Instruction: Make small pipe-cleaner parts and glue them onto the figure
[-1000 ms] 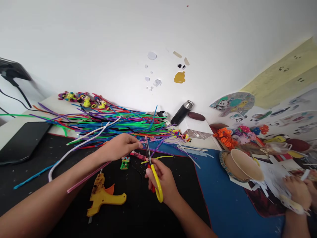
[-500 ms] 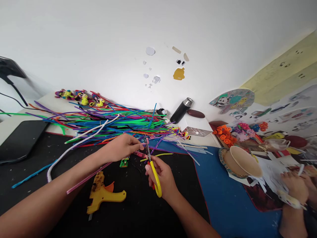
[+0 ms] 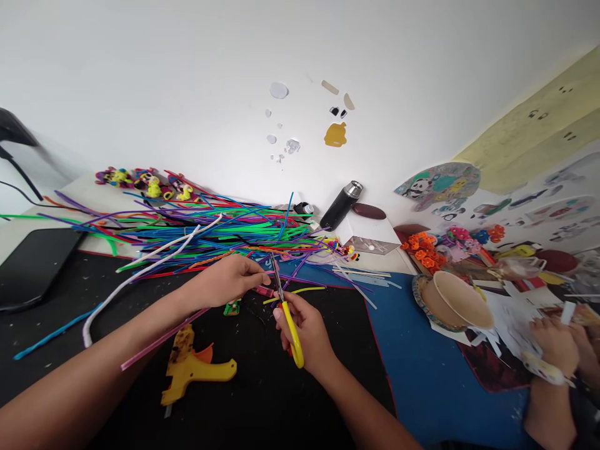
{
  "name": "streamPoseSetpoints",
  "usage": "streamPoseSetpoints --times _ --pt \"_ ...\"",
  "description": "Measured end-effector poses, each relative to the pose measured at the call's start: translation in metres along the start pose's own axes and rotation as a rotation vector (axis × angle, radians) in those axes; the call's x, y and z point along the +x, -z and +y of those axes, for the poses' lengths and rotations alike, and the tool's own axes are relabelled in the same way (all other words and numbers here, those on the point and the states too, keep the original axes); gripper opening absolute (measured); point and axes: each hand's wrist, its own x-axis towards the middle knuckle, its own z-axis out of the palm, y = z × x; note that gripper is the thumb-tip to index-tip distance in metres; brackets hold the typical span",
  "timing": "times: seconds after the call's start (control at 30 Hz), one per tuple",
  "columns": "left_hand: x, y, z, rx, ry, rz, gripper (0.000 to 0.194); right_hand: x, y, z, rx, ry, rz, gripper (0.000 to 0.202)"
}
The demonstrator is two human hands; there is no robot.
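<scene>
Closed round yellow-handled scissors (image 3: 291, 331), my right hand (image 3: 307, 331) keeps their blades pointing away over the black mat. Just left of the blades, my left hand (image 3: 234, 278) has its thumb and fingertips pinched together; what they hold is too small to make out. A pink pipe cleaner (image 3: 162, 340) runs beneath my left wrist. Below the hands lies a yellow glue gun (image 3: 199, 369) with an orange trigger. Beyond them spreads a heap of coloured pipe cleaners (image 3: 220, 234). A small green item (image 3: 232, 307) rests under my left hand.
A black phone (image 3: 40, 265) lies at the left. Behind the heap are small figures (image 3: 152, 182), a black flask (image 3: 342, 205) and a white box (image 3: 375, 234). Bowls (image 3: 462, 300) stand at the right, near another person's hands (image 3: 555, 344).
The whole view has shifted slightly, with most things appearing a little further left and up. Both hands keep nearly the same pose, and the scissors remain in my right hand.
</scene>
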Motion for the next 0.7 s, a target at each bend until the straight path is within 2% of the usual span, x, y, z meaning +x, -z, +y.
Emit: streamPoseSetpoints --times 0.23,0.37,0.47,0.7 --pt "0.000 0.000 -0.005 0.044 -0.030 -0.009 0.055 0.000 0.000 0.004 -0.015 -0.031 0.024 0.064" --pt "-0.001 -0.002 -0.006 0.047 -0.002 -0.105 0.046 -0.005 0.001 0.007 -0.033 -0.077 -0.013 0.062" --pt "0.000 -0.006 -0.007 0.095 0.017 -0.147 0.048 -0.010 0.002 0.010 0.015 -0.157 -0.058 0.067" --pt "0.011 -0.018 -0.017 0.186 -0.027 -0.098 0.049 -0.009 0.006 0.004 0.077 -0.250 -0.113 0.075"
